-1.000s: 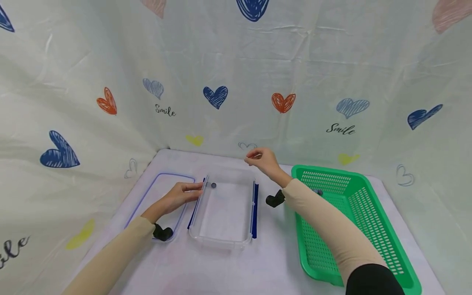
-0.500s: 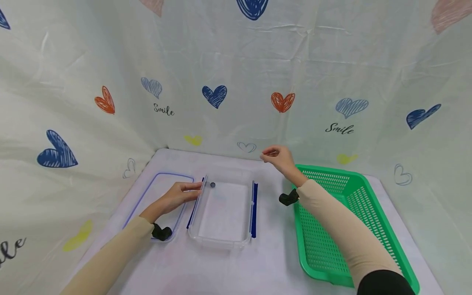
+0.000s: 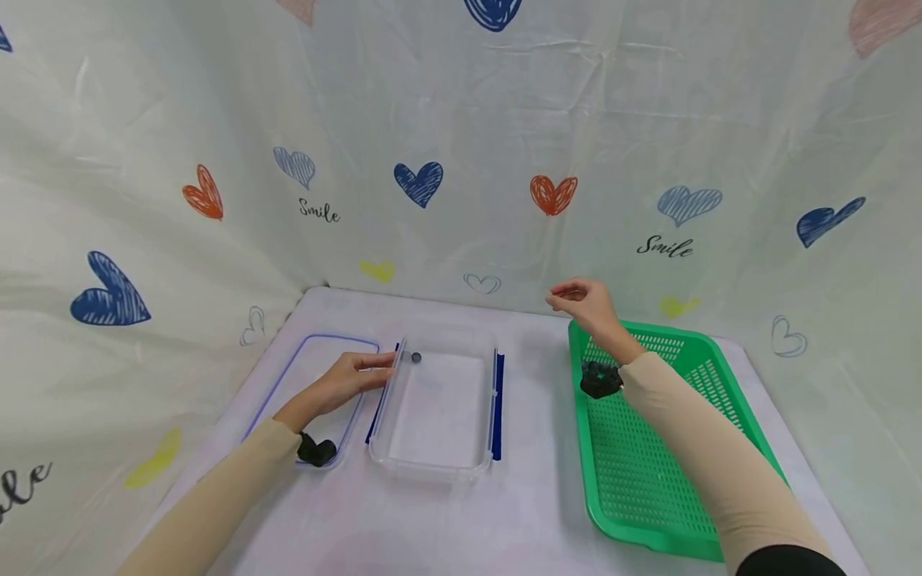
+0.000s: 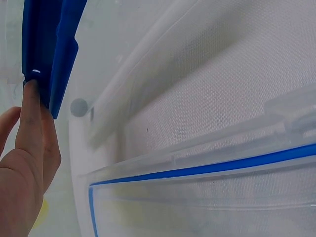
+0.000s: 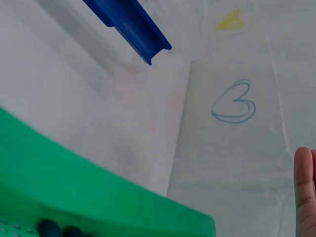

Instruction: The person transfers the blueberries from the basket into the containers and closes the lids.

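Note:
A clear plastic box [image 3: 442,472] with blue side latches lies in the middle of the table, its top uncovered. One small dark round thing [image 3: 416,358] is in its far left corner. My left hand [image 3: 338,388] is at the box's left side; in the left wrist view its extended fingers touch a blue latch [image 4: 47,44]. My right hand [image 3: 589,308] is raised above the far left corner of the green basket [image 3: 634,464], thumb and fingers close together, with nothing seen between them. Small dark round things [image 5: 49,229] show in the basket in the right wrist view.
A clear lid with a blue seal [image 3: 270,392] lies left of the box, partly behind my left arm. A white cloth covers the table [image 3: 533,496]. A curtain with printed hearts [image 3: 418,248] hangs along the back and sides.
My right hand has moved right, from above the far right of the box to above the basket's far left corner. The left hand stays at the box.

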### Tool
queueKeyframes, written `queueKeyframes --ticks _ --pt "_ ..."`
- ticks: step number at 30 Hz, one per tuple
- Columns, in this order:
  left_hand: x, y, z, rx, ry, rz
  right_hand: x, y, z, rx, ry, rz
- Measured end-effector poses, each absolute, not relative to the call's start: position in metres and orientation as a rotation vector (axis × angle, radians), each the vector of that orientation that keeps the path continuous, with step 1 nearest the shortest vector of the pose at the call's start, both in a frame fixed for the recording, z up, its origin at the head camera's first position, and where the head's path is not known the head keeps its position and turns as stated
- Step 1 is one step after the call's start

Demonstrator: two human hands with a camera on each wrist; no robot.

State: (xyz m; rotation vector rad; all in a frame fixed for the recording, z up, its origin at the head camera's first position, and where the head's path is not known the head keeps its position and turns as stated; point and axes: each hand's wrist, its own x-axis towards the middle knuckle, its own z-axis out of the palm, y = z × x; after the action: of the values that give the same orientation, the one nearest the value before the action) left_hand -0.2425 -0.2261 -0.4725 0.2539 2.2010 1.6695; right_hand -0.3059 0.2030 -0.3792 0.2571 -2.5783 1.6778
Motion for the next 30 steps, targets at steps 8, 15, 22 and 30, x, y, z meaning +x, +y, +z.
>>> queueKeyframes --ticks 8,15,22,30 --pt "-0.244 -0.225 -0.466 0.205 2.245 1.632 -0.298 0.236 -0.378 0.255 -2.580 1.610" --pt "-0.242 -0.223 -0.465 0.177 2.215 1.663 -0.287 0.257 -0.380 0.258 -2.612 1.558" --pt "-0.242 -0.222 -0.466 0.189 2.214 1.659 -0.278 0.272 -0.386 0.260 -2.621 1.515" --pt "-0.239 -0.222 -0.468 0.200 2.212 1.648 -0.270 0.284 -0.397 0.209 -2.642 1.525"
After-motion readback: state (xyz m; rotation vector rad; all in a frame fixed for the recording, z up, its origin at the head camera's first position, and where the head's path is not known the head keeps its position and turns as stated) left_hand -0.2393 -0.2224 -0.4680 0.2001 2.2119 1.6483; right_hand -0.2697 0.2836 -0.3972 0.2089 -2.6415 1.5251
